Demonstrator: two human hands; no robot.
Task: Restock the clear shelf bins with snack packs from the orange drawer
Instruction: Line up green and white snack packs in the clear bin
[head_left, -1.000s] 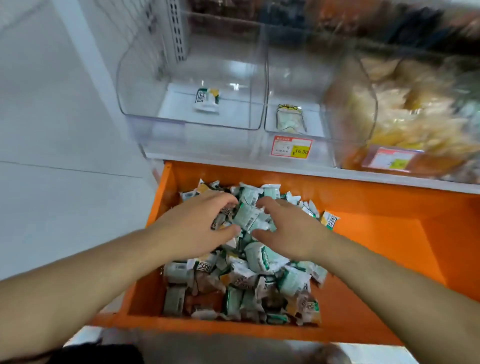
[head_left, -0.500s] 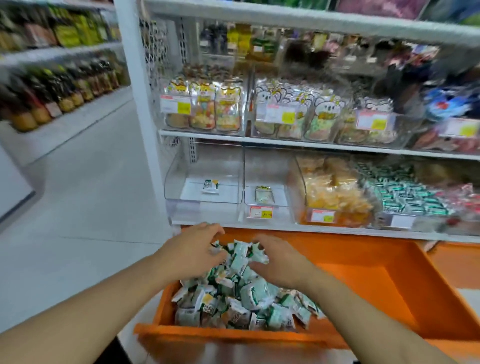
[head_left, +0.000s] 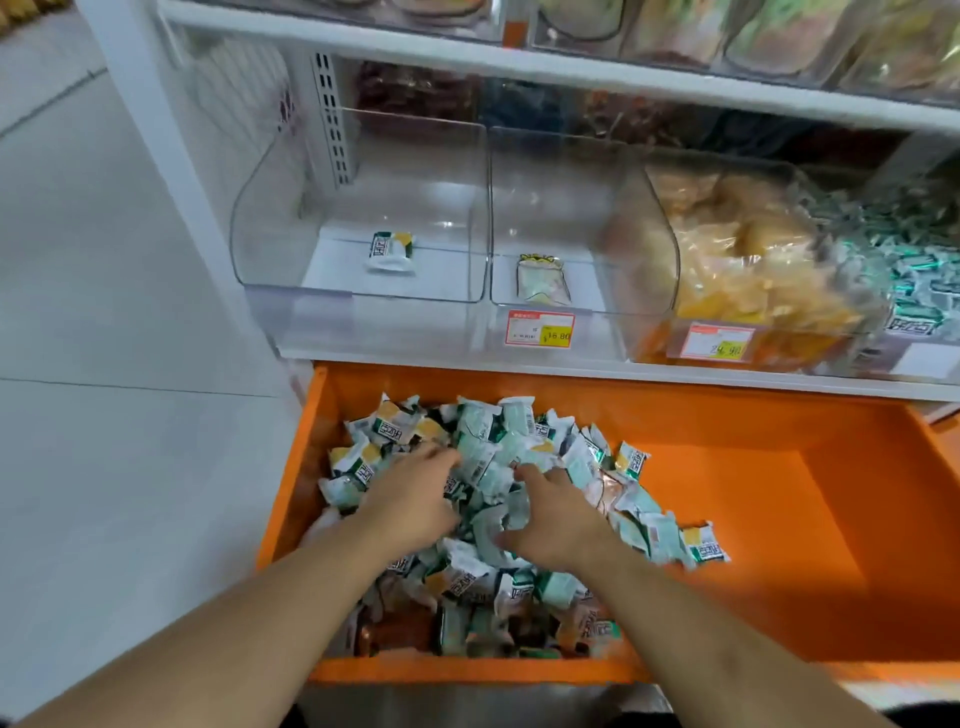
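Note:
The orange drawer (head_left: 779, 519) is pulled out below the shelf, its left half heaped with small green-and-white snack packs (head_left: 488, 431). My left hand (head_left: 415, 499) and my right hand (head_left: 556, 519) lie palm down on the heap, fingers curled into the packs, a bunch gathered between them. Above, the leftmost clear bin (head_left: 291, 208) holds a single matching pack (head_left: 390, 251). The clear bin beside it (head_left: 587, 208) holds one yellow-topped pack (head_left: 540, 278).
A bin of yellow snacks (head_left: 737, 260) and a bin of green packs (head_left: 914, 260) stand further right on the same shelf. Price tags (head_left: 540, 329) sit on the bin fronts. Another white shelf (head_left: 519, 62) hangs above. Pale floor (head_left: 104, 364) lies left.
The view has dropped back and moved closer to the drawer and lower bins. Both hands stay in the pack heap, now pressed lower and a little further apart.

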